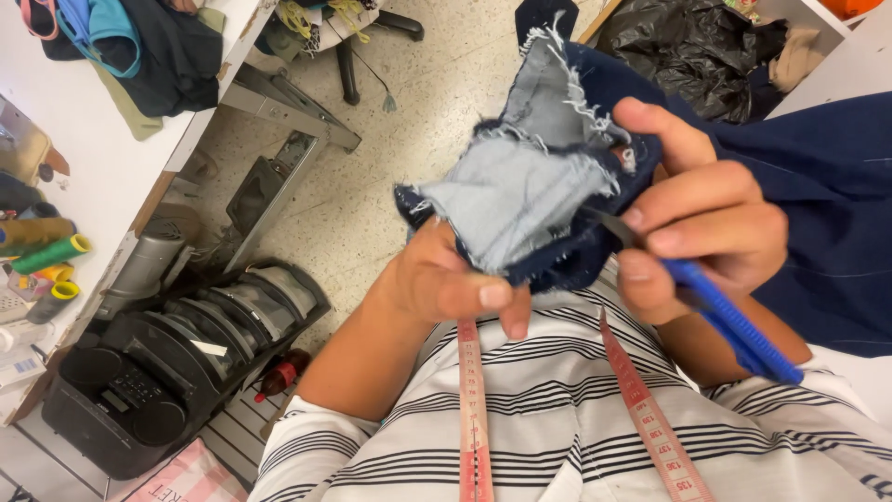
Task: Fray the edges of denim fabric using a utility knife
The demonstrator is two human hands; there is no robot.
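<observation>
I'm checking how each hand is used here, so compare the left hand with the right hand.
The left hand grips the frayed denim piece from below, thumb along its lower edge; the right hand pinches it from the side. The left hand holds only cloth; the right hand also holds a blue-handled cutting tool, its dark blade at the fabric. Both are bare and both grip the same denim.

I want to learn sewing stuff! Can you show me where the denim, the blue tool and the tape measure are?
denim (520, 200): head view, pale inside face of the frayed piece.
blue tool (734, 325): head view, middle of its blue handle.
tape measure (472, 409): head view, the strip hanging over the striped shirt.
</observation>
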